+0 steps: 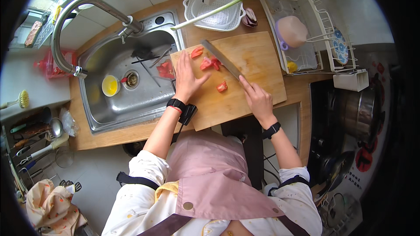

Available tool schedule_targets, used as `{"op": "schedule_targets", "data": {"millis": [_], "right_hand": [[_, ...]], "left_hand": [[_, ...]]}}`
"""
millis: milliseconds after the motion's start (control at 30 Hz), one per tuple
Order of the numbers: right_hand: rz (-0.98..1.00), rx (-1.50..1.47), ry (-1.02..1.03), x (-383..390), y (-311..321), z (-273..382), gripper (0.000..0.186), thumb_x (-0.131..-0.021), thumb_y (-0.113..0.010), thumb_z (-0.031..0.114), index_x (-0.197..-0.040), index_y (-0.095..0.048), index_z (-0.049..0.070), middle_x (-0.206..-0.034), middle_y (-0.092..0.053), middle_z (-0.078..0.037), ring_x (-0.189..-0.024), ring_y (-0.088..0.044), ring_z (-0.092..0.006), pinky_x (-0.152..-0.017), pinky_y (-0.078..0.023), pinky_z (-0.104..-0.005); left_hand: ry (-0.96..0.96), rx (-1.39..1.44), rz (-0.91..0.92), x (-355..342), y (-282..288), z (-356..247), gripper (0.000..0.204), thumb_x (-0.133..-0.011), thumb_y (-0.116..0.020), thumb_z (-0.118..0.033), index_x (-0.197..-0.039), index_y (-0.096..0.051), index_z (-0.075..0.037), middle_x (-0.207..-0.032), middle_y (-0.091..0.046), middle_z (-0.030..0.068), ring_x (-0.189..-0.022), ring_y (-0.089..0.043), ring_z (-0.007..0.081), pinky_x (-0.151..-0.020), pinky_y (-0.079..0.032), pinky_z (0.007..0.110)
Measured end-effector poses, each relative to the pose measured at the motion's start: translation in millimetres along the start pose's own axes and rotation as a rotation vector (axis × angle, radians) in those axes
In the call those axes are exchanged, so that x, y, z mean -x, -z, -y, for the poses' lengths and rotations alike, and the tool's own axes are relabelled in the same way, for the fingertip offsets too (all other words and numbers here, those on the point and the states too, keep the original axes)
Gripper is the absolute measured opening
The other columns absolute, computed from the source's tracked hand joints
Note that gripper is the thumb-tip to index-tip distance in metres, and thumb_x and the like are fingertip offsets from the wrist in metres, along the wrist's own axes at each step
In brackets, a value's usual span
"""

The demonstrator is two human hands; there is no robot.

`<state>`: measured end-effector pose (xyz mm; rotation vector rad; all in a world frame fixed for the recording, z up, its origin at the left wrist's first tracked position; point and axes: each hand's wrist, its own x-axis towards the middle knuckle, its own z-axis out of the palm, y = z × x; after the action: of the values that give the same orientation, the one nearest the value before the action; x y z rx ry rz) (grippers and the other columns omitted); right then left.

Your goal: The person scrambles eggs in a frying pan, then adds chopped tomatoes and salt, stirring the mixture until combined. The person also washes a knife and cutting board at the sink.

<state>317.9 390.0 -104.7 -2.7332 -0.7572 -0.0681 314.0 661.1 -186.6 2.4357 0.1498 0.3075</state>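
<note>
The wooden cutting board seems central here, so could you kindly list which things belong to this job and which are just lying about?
In use:
Pale rectangular wooden cutting board
Long grey metal knife, in the right hand
Red cut food pieces, near the left hand

Apparently lying about:
Round yellow-and-white bowl, in the rectangular steel sink
White perforated plastic basket, behind the board
Pale-handled brush with yellow bristles
</note>
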Motion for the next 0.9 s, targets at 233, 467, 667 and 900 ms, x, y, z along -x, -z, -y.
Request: {"op": "schedule_targets", "data": {"millis": [233, 467, 667, 900], "right_hand": [[-0.122, -0.714, -0.495, 58, -2, 17, 0.051, -0.092, -0.062, 0.009, -0.140, -0.047, 0.007, -0.087, -0.068, -0.012, -0.067, -0.065, -0.0173, -0.058, -0.051, -0.0294], [-0.272, -1.202, -0.982, 124, -48, 52, 0.057, -0.096, -0.057, 0.009, -0.148, -0.034, 0.005, -0.075, -0.057, -0.002, -0.052, -0.050, -0.0052, -0.044, -0.043, -0.0214], [-0.066, -1.238, -0.879, 86, -84, 96, 0.060, -0.096, -0.058, 0.008, -0.149, -0.029, 0.003, -0.075, -0.056, -0.001, -0.053, -0.050, -0.0048, -0.046, -0.043, -0.0209], [-0.127, -1.447, -0.897, 78, -86, 114, 0.057, -0.094, -0.063, 0.018, -0.145, -0.039, 0.006, -0.070, -0.058, 0.000, -0.049, -0.050, -0.0048, -0.044, -0.044, -0.0217]], "left_hand": [[-0.074, 0.179, -0.003, -28, -12, 9, 0.065, -0.084, -0.061, -0.017, -0.141, -0.037, 0.002, -0.142, -0.043, 0.0220, -0.137, -0.034, 0.0391, -0.114, -0.027, 0.044], [-0.177, 0.279, 0.086, -30, -24, -20, 0.049, -0.081, -0.065, -0.019, -0.126, -0.055, -0.003, -0.126, -0.054, 0.0176, -0.127, -0.044, 0.0383, -0.106, -0.036, 0.045], [-0.169, 0.202, 0.025, 4, -31, -49, 0.056, -0.073, -0.075, -0.021, -0.124, -0.056, -0.005, -0.126, -0.052, 0.0175, -0.121, -0.047, 0.0380, -0.104, -0.038, 0.046], [-0.184, 0.170, 0.063, 16, -29, -89, 0.055, -0.069, -0.078, -0.018, -0.119, -0.058, -0.007, -0.127, -0.050, 0.0178, -0.121, -0.047, 0.0378, -0.100, -0.042, 0.044]]}}
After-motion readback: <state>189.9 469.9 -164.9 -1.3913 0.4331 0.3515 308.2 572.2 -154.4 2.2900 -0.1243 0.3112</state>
